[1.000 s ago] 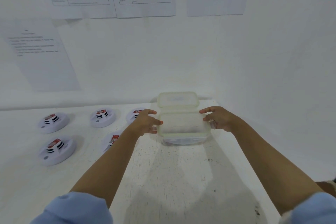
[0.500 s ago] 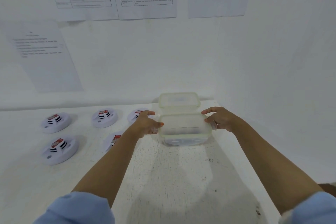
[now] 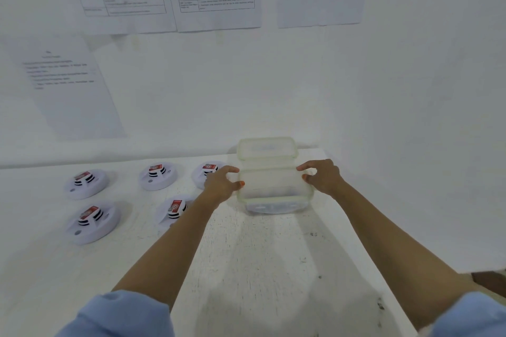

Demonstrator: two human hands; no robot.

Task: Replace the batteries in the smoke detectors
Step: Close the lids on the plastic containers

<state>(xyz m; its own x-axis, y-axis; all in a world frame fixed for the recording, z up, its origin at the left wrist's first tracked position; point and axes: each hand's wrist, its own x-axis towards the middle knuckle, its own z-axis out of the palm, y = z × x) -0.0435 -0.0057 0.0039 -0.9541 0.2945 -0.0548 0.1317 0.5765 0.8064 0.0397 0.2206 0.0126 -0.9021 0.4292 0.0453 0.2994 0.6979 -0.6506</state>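
Hands have barely moved over the last second: my left hand (image 3: 221, 185) and right hand (image 3: 321, 178) stay clasped on the two short sides of the clear plastic box (image 3: 273, 190), thumbs and fingers curled over its rim, and the box itself sits in the same spot at the far right of the counter (image 3: 268, 268). What has changed is small, a slight tightening of the grip and a nudge of my view. I read that as the box still being steadied or drawn toward me, so no battery work has begun. A matching lid (image 3: 267, 148) lies flat just behind the box, against the wall, so the box is already open. Something pale shows through its bottom, too blurred for me to name. Five smoke detectors (image 3: 93, 223) lie to the left of my left arm, each with a red-labelled battery showing on top; the nearest (image 3: 174, 209) is just beside my left forearm, another (image 3: 206, 172) partly hidden behind that hand, all apart from my fingers
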